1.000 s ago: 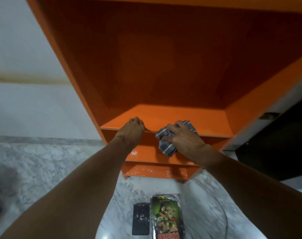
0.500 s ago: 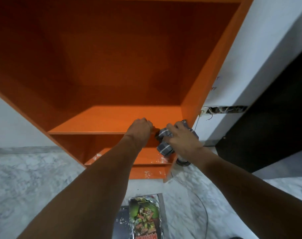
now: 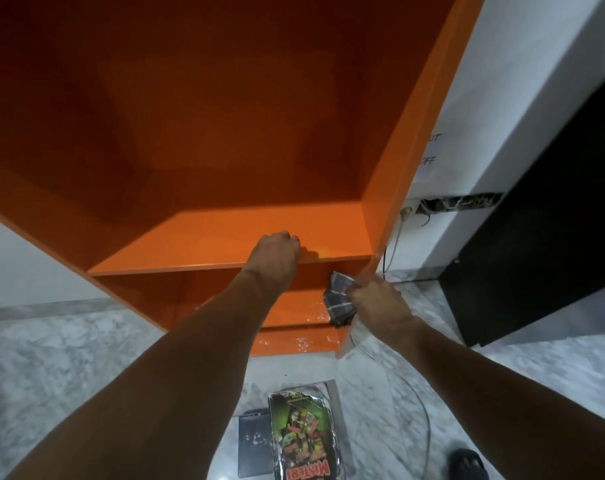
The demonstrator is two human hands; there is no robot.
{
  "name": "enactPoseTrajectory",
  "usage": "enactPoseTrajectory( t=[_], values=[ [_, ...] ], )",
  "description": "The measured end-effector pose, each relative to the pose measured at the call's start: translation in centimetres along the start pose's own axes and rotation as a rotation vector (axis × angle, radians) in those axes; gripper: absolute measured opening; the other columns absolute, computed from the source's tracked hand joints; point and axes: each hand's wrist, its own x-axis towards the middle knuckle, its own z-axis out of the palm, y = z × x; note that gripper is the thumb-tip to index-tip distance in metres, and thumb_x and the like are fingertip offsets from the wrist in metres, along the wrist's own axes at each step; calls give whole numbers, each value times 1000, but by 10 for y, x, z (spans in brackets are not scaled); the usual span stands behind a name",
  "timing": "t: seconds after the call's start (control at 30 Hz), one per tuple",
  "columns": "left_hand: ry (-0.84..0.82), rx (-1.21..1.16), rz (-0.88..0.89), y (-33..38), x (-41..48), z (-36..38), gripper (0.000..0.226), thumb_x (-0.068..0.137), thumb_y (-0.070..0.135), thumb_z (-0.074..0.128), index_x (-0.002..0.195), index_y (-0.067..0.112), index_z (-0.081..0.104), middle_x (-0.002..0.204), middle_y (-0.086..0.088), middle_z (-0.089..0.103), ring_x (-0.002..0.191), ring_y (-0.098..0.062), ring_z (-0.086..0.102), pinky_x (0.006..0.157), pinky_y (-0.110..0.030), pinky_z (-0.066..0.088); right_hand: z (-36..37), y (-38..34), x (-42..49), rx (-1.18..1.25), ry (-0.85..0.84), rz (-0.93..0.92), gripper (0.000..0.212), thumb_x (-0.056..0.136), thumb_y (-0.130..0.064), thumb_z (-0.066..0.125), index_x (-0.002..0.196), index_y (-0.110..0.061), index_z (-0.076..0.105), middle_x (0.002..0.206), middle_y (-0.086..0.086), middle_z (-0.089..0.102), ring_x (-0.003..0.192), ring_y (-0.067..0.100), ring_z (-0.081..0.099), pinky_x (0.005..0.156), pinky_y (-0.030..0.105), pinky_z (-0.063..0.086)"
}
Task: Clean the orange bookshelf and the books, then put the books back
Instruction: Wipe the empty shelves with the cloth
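Orange bookshelf point(image 3: 225, 133) stands on the marble floor point(image 3: 69, 375) against the wall, with no books on its boards. Left hand point(image 3: 277, 254) curls its fingers over the front edge of one board. Right hand point(image 3: 377, 299) clutches a checked cloth point(image 3: 339, 299) at the right upright, just below that board. Books point(image 3: 304, 434) lie on the floor in front. Looks mid-wipe: white specks point(image 3: 301, 341) on the lower boards suggest the shelf cleaning is unfinished. Wiping the books and putting them back are likely left.
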Motion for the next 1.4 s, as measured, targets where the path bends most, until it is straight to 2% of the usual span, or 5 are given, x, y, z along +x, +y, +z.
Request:
enactPoseTrajectory(
  t=[0.17, 0.4, 0.63, 0.83, 1.4],
  values=[
    [-6, -13, 21, -5, -6, 0, 41, 94, 7, 51, 135, 9, 45, 133, -11, 51, 118, -29, 54, 87, -36, 44, -11, -13, -8, 257, 129, 73, 23, 91, -8, 59, 111, -20, 64, 102, 3, 61, 92, 23, 65, 80, 35, 57],
    [-200, -263, 205, -19, -47, 7, 107, 78, 24, 80, 157, 14, 8, 163, -13, 4, 149, -34, 7, 118, -47, 24, -46, -36, -26, 460, 196, 164, 43, 81, 6, 60, 117, -18, 66, 107, 5, 70, 96, 26, 65, 84, 35, 53],
    [260, -524, 131, -27, -92, 32, 16, 91, 12, 57, 105, 11, 65, 105, -11, 46, 95, -34, 50, 69, -33, 36, -54, -70, -32, 524, 178, 133, 26, 82, -4, 68, 103, -19, 65, 91, 3, 71, 82, 21, 66, 70, 31, 51],
    [123, -595, 53, -30, -87, 55, 20, 91, 15, 52, 109, 22, 59, 94, -12, 70, 80, -37, 67, 69, -44, 57, -26, -84, -17, 479, 149, 166, 21, 79, 2, 65, 90, -15, 69, 82, 1, 65, 78, 21, 64, 62, 25, 42],
    [371, -765, 60, 8, 19, 234, 30, 92, 22, 62, 122, 21, 62, 84, -2, 69, 65, -22, 62, 57, -31, 46, 131, -45, 75, 308, 364, 63, 35, 79, 7, 60, 105, -16, 69, 91, 6, 71, 80, 24, 64, 67, 31, 48]
  ],
)
